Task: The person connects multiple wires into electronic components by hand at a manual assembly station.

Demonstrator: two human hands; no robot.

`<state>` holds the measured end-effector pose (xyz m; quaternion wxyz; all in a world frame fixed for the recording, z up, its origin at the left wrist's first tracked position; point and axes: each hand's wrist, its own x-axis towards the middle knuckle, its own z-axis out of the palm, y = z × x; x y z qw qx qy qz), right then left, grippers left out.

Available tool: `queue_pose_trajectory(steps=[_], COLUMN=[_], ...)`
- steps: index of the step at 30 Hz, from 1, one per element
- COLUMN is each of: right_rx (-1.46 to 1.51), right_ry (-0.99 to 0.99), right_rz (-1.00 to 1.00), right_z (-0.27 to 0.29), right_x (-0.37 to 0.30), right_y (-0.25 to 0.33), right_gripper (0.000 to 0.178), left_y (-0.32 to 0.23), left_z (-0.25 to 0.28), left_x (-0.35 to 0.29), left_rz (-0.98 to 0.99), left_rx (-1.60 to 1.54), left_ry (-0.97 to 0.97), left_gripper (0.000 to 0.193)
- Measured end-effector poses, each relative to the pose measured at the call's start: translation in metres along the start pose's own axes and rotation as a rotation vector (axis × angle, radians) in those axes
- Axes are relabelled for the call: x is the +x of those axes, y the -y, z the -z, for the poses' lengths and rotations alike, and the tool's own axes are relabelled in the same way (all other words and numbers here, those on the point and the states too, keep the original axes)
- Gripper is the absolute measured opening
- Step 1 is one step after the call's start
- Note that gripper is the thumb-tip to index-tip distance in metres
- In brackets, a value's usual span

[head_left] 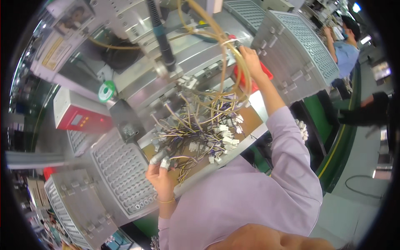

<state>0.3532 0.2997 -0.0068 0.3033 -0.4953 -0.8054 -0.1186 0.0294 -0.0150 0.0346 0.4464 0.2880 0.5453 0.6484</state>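
My left hand (pixel 160 177) is at the near left edge of a wire pile, its fingertips covered in whitish caps. The fingers are closed at the end of a yellow-and-white wire harness (pixel 183 157); its end is hidden in the grip. My right arm stretches forward to the machine, where my right hand (pixel 251 62) has its fingertips at a small dark part beside a red knob (pixel 232 37). What those fingers do there is too small to make out. Between my arms lies a tangled pile of wire harnesses (pixel 200 118) with white connectors (pixel 225 139) on a brown-topped tray (pixel 250 118).
Amber hoses (pixel 225 62) loop over the pile from the machine (pixel 133 25). A red-fronted control box (pixel 81 118), a green-rimmed spool (pixel 107 91) and a dimpled grey tray (pixel 121 171) are at left. A red bin (pixel 266 71) stands beside a metal rack (pixel 291 54). Another person (pixel 346 52) sits far right.
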Motion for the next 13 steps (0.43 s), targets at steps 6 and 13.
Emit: queue_pose_trajectory(steps=[6, 13], right_rx=[0.216, 0.495], right_ry=[0.107, 0.023], right_rz=[-0.076, -0.449], right_z=[0.011, 0.089], right_x=[0.001, -0.066], right_y=[-0.012, 0.063], right_gripper=[0.030, 0.024], left_y=[-0.007, -0.002], left_z=[-0.007, -0.007], left_x=[0.001, 0.014], left_rz=[0.065, 0.064], left_rx=[-0.018, -0.015], left_ry=[0.007, 0.096], left_gripper=[0.021, 0.026])
